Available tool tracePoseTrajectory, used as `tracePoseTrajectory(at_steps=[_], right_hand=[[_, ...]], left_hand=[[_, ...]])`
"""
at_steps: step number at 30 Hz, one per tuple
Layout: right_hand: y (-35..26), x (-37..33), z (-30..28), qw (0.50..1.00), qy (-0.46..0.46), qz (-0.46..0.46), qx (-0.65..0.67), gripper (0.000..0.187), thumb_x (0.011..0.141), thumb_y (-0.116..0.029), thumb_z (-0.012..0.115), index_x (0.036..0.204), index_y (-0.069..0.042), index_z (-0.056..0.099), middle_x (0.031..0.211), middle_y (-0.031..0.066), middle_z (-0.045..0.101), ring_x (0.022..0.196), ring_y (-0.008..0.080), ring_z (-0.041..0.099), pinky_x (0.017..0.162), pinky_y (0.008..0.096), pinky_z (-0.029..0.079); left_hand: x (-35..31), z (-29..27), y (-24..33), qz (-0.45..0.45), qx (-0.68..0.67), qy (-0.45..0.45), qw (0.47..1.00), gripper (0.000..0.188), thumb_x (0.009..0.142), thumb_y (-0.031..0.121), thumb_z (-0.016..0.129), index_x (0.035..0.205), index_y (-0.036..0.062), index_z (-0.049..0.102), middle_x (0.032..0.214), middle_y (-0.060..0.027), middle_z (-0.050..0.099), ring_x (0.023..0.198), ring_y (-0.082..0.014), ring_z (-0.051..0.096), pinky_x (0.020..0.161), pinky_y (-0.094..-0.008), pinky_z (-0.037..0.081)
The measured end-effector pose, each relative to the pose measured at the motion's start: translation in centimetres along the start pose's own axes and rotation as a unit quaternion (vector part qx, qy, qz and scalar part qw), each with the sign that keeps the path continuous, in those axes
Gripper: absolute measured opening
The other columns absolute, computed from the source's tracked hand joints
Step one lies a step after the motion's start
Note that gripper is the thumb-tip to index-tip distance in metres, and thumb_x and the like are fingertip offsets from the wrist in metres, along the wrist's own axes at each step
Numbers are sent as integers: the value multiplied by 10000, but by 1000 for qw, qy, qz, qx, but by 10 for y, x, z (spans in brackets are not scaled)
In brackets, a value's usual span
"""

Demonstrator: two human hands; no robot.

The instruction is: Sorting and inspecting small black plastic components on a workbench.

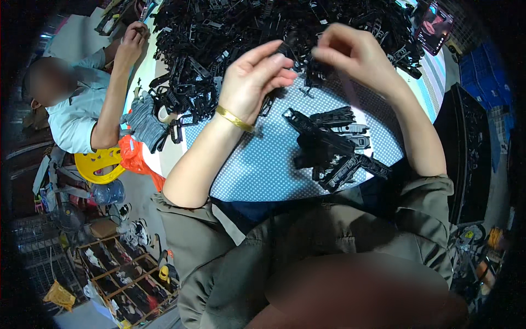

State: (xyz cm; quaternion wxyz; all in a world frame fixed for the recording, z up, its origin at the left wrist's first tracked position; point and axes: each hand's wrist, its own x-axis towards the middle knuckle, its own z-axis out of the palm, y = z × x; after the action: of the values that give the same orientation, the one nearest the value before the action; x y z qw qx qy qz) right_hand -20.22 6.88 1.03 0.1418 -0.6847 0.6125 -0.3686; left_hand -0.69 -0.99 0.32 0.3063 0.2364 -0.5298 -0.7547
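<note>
My left hand (255,79), with a gold bracelet (234,119) at the wrist, is raised over the table, fingers apart and slightly bent; I see nothing in it. Facing it, my right hand (356,55) is curled, thumb close to the fingers, and partly smeared; whatever it may hold is hidden. Both hover beside a big heap of black plastic parts (203,49). Closer to my body lie several black toy-pistol-shaped pieces (323,140), stacked crosswise on the patterned tablecloth (241,170). A tiny black cross-shaped piece (307,91) rests below and between my hands.
At the left another person (82,104) sits by the table, one hand at the heap. Grey gloves (147,123) and an orange bag (134,156) are near the left edge. A phone (434,27) stands far right, blue crates (485,71) beyond. A yellow stool (98,166) stands left.
</note>
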Motion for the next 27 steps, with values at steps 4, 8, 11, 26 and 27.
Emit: tracePoseTrajectory(at_steps=[4, 8, 11, 26, 27], right_hand=[[5, -5, 11, 973, -77, -157, -153, 189, 672, -46, 623, 860, -41, 604, 788, 80, 540, 704, 257, 560, 626, 335, 461], [4, -8, 18, 961, -98, -148, -211, 196, 703, -26, 556, 889, -62, 605, 851, 77, 567, 840, 247, 566, 710, 352, 461], [8, -7, 22, 955, -53, -233, -177, 233, 702, -25, 553, 930, -56, 589, 840, 90, 584, 819, 255, 572, 706, 354, 465], [0, -4, 23, 968, 54, -215, -116, 205, 701, -81, 604, 889, 2, 586, 809, 100, 556, 667, 236, 580, 573, 294, 479], [-1, -5, 26, 963, 58, -234, -123, 218, 696, -75, 609, 899, 1, 587, 837, 106, 572, 700, 250, 588, 592, 296, 487]], left_hand=[[1, -5, 4, 20, -20, 12, 1000, 396, 849, 102, 499, 1198, -37, 374, 841, -156, 592, 659, -186, 612, 580, -241, 519], [-2, -3, 6, 20, 10, 0, 1000, 351, 865, 149, 484, 1137, -48, 384, 819, -178, 590, 593, -193, 608, 503, -245, 512], [-2, 1, 5, 8, 26, 3, 1000, 314, 874, 173, 476, 1077, -56, 405, 849, -195, 586, 623, -205, 618, 527, -249, 523], [-13, 10, -2, -66, 238, -129, 960, 245, 849, 118, 517, 1033, -43, 516, 774, -85, 592, 648, -115, 595, 602, -208, 494], [-11, 10, -2, -66, 238, -129, 960, 245, 849, 118, 517, 1033, -43, 516, 774, -85, 592, 648, -115, 595, 602, -208, 494]])
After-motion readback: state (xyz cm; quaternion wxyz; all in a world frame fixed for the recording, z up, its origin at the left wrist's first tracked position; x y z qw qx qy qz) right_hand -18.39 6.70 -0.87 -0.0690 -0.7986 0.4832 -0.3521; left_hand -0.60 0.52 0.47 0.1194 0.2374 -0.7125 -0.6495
